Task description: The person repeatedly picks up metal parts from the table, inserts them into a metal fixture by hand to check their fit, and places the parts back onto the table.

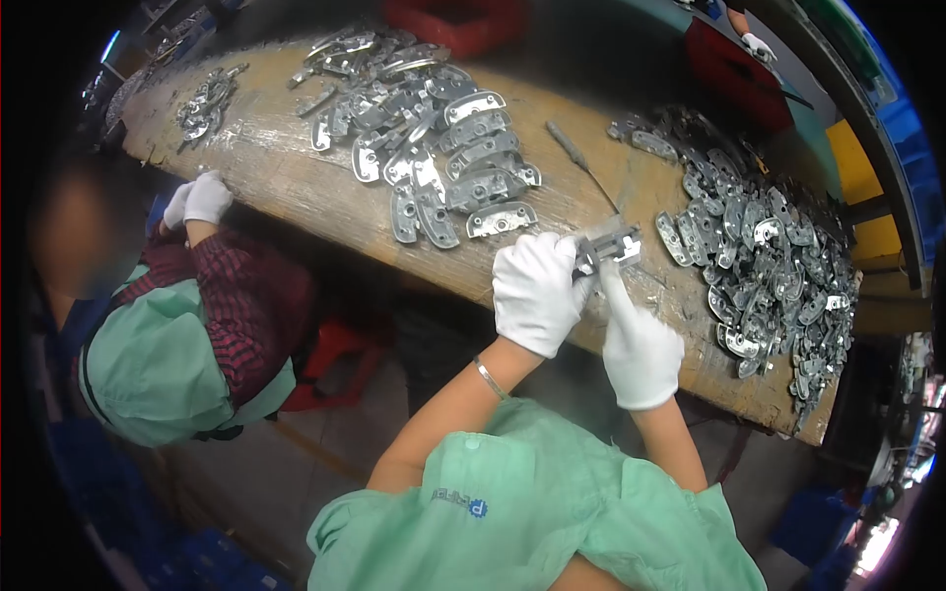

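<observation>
My left hand (540,294), in a white glove, is closed around a grey metal part (606,248) held over the table's front edge. The index finger of my right hand (641,345), also gloved in white, reaches up to the part's underside; its other fingers are curled, and whether they pinch the part cannot be made out. Just beyond the part lies a screwdriver-like tool (569,148) with a dark handle and a thin shaft. Curved metal parts (501,219) lie in a pile up and to the left of my hands. Another large pile of metal parts (778,266) spreads on the right.
A person in a green cap (158,360) sits at the left, white-gloved hands (208,197) at the edge of the wooden table (286,187). A small heap of parts (209,103) lies far left. Red containers (458,25) stand behind. Another gloved hand (758,46) shows top right.
</observation>
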`<state>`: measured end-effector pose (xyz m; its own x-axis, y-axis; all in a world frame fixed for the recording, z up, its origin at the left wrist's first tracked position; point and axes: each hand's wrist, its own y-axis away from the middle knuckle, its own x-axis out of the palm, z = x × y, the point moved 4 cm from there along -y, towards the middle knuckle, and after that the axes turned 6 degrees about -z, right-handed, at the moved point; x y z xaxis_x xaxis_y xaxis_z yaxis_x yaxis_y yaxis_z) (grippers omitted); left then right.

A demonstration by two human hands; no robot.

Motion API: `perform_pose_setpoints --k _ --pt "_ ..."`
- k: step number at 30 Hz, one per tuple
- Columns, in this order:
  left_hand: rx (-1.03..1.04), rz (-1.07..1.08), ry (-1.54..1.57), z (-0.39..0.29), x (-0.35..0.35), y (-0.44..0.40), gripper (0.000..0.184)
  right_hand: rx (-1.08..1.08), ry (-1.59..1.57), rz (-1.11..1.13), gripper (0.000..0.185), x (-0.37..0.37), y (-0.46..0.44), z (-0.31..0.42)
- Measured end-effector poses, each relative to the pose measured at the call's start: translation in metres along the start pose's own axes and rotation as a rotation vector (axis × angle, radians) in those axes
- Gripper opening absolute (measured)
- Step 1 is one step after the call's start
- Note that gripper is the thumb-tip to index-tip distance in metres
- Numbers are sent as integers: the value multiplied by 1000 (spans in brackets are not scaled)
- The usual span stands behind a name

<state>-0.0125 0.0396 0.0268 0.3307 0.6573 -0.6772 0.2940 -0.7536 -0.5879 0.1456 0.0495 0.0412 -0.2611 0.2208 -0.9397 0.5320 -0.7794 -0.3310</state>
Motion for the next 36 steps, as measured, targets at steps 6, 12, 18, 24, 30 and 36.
perform_pose_setpoints --k 6,12,18,24,30,36 --pt "-42 53 33 5 4 -1 33 26 13 18 63 -9 7 1" --pt "-22 8 24 3 2 2 37 -63 -40 -102 71 0 -11 3" --pt "-40 31 19 4 3 2 36 -34 46 -37 71 -2 -7 5" --pt "-28 11 31 5 4 0 34 -33 11 4 68 -3 4 0" --pt "-17 -13 5 4 2 0 34 -62 -9 -57 67 2 -3 0" --pt "-54 21 58 4 6 4 36 -44 -6 -91 60 3 -20 -3"
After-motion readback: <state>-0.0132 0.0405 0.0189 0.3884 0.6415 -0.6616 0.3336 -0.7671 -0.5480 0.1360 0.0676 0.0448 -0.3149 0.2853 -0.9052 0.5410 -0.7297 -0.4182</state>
